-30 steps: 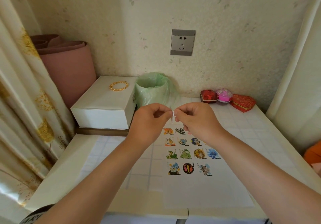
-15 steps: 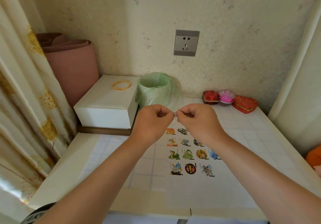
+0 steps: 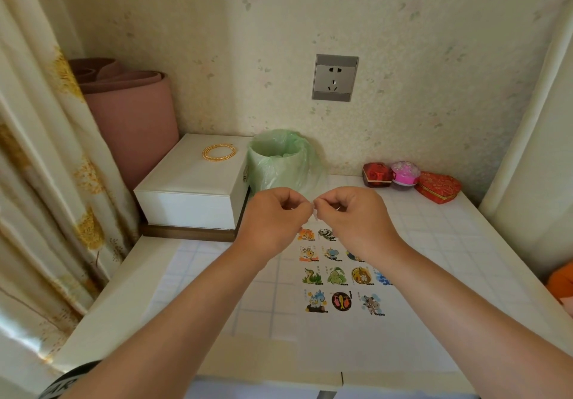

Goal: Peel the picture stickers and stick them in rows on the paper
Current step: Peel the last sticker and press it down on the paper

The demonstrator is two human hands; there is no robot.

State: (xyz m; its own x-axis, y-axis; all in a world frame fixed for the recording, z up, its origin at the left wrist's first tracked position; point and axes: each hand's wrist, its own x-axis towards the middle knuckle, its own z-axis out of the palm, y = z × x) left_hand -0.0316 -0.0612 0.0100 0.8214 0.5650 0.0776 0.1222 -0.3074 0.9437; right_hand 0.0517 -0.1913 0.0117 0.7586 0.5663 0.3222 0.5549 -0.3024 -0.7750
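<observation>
Hands: your left hand (image 3: pixel 274 217) and right hand (image 3: pixel 353 212) are raised above the counter (image 3: pixel 483 243). The fingers are curled and the fingertips of both meet in a pinch on one small pale sticker (image 3: pixel 315 212).
Sticker: it shows only as a thin sliver between the two pinches, nearly edge-on, with its long axis roughly upright.
Paper: the paper (image 3: pixel 341 349) lies flat on the counter, below the hands and toward you.
Rows: the stuck stickers (image 3: pixel 336 275) run left to right in four rows. The third row shows four and the bottom row three.
Key relation: the likely free spots are the right end of the bottom row or somewhere under your right wrist. Either way they lie down and to the right of the pinch, so your right hand is the nearer one to carry the sticker there.
Hidden: your right wrist covers the right ends of the top two rows, so you cannot count them. The sticker's picture side is not visible, nor whether its backing has begun to part.
Nearby: a bin lined with a green bag (image 3: pixel 280 163) stands just behind the hands, probably for the peeled backings.
</observation>
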